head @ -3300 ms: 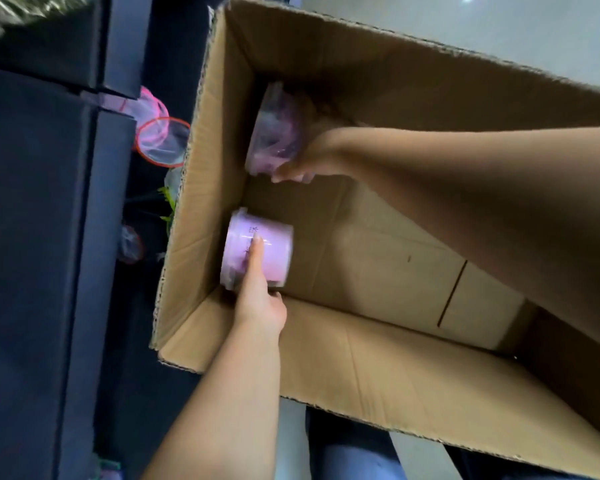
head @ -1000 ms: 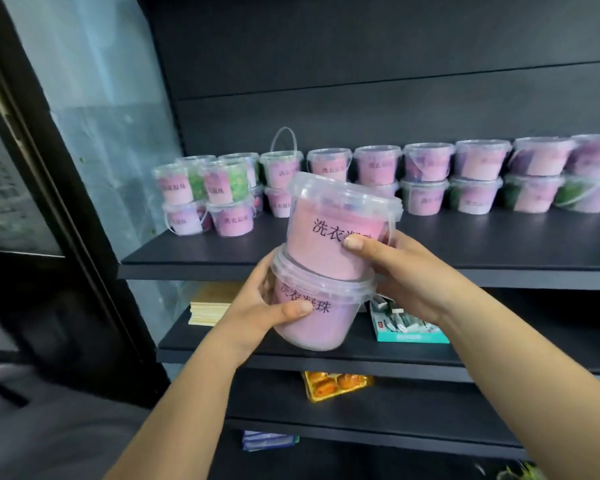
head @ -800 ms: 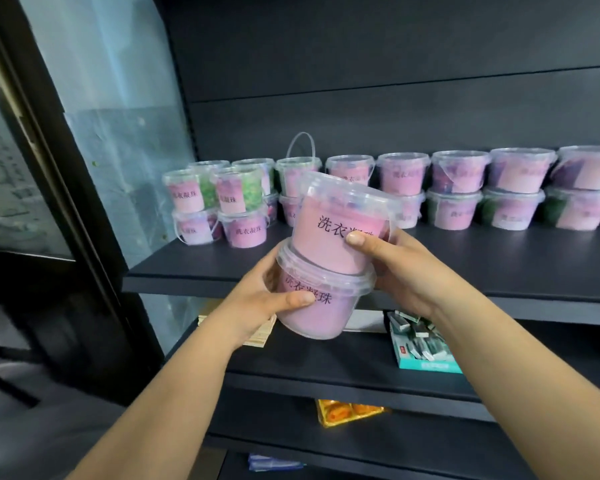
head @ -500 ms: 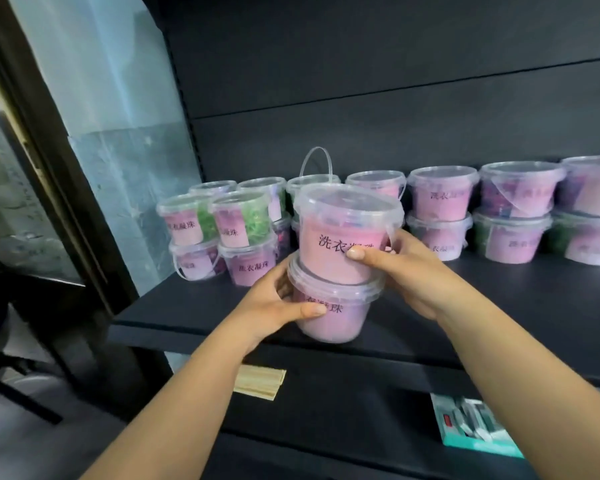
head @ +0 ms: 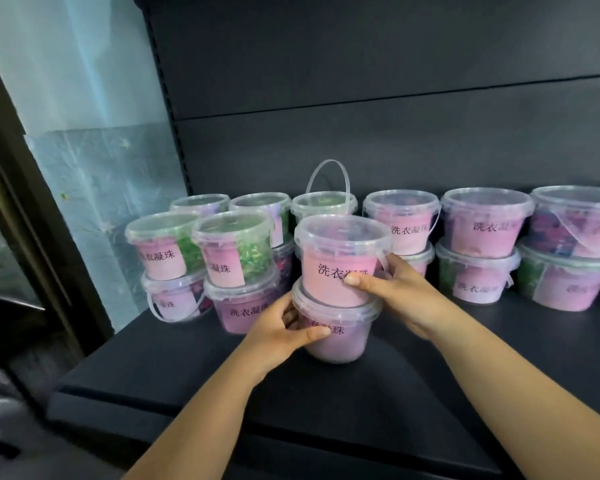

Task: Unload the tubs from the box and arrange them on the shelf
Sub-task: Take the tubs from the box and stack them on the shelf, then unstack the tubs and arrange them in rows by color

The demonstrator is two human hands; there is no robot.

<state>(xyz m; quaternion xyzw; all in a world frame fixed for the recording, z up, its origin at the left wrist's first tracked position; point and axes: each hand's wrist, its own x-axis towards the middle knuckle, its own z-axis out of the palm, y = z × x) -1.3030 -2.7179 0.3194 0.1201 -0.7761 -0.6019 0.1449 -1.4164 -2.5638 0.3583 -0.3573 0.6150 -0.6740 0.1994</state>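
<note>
Dark grey panelling backs a black shelf. To its left a pale plastic sheet hangs behind a dark upright frame. Along the back of the shelf stand clear lidded tubs in stacks of two, each with a pink label printed in Chinese characters. The stacks at the left have green contents in their top tubs and purple-pink in the lower ones. The stacks at the right are mostly pink, with some green showing in the bottom row. One rear tub has its thin clear handle standing upright.

In front of that row, near the middle of the shelf, the person holds two more pink tubs, one on top of the other. The upper tub sits upright on the lid of the lower tub. The right hand grips the upper tub, with the thumb across its label and the fingers curled round its right side, where the tub's own handle hangs down. The left hand grips the lower tub, with the thumb laid over its label and the fingers wrapped round the left side. The lower tub's base is at the shelf board, just right of the nearest stack. Whether it rests on the board or hangs a shade above it cannot be told. Both forearms reach in from the bottom edge, over the shelf's front lip.
</note>
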